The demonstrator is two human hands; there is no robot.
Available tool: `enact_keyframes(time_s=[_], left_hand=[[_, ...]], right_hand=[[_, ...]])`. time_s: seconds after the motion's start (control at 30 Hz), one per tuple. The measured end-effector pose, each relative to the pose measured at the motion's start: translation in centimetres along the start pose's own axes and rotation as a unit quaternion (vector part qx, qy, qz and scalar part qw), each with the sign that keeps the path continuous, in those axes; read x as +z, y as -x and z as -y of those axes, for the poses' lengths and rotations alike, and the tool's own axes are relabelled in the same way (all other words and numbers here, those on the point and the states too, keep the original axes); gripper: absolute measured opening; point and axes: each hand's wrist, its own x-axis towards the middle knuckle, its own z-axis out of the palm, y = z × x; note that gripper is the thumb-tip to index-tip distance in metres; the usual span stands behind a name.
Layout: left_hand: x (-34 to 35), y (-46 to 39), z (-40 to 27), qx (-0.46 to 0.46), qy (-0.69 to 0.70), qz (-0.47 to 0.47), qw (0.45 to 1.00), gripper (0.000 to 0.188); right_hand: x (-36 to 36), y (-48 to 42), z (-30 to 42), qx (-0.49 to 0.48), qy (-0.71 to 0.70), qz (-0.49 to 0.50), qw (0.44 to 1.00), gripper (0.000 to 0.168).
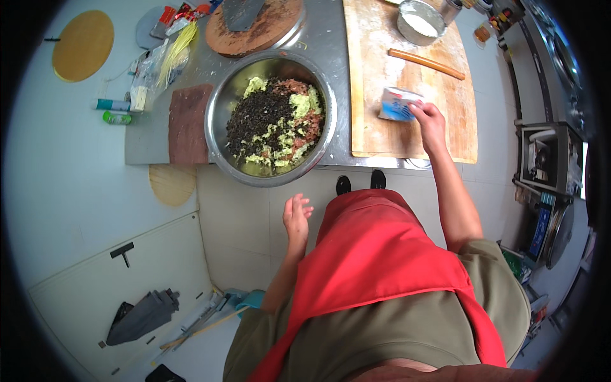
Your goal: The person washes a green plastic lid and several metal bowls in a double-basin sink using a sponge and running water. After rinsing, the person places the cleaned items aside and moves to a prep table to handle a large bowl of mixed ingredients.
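My right hand [428, 122] grips the corner of a small white and blue packet [397, 102], which bears writing, over the wooden board [372, 138]. Below the rim of a large steel bowl [329, 138], my left hand [297, 215] hangs in front of me with its fingers slightly bent and nothing in them. The bowl holds a heap of chopped dark filling [255, 122], pale green shreds [301, 106] and pinkish minced meat [292, 87], lying partly mixed. A wooden rolling pin [426, 64] lies on the board beyond the packet.
Behind the bowl, a cleaver [241, 14] lies on a round chopping block [281, 24]. A metal pot of white powder [420, 24] stands at the board's far end. Left of the bowl are a brown mat [188, 124], plastic bags [152, 71] and a green bottle [117, 118].
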Motion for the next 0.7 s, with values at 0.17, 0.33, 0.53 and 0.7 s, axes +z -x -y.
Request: enact_keyframes(time_s=[0.17, 0.33, 0.53, 0.7], left_hand=[[0.8, -2.8, -2.6, -0.049, 0.080, 0.004, 0.996, 0.042], [0.0, -3.4, -0.9, -0.079, 0.055, -0.006, 0.995, 0.042], [-0.7, -2.8, 4.2, -0.129, 0.028, 0.017, 0.991, 0.041], [-0.7, -2.9, 5.3, -0.131, 0.043, -0.001, 0.991, 0.045]], right_hand=[[-3.0, 1.1, 0.6, 0.130, -0.020, -0.063, 0.989, 0.010], [-4.2, 1.6, 0.4, 0.173, -0.159, -0.182, 0.955, 0.011], [-8.7, 1.6, -0.9, 0.155, -0.181, -0.257, 0.937, 0.010], [-12.4, 0.1, -1.3, 0.189, -0.168, -0.297, 0.921, 0.012]])
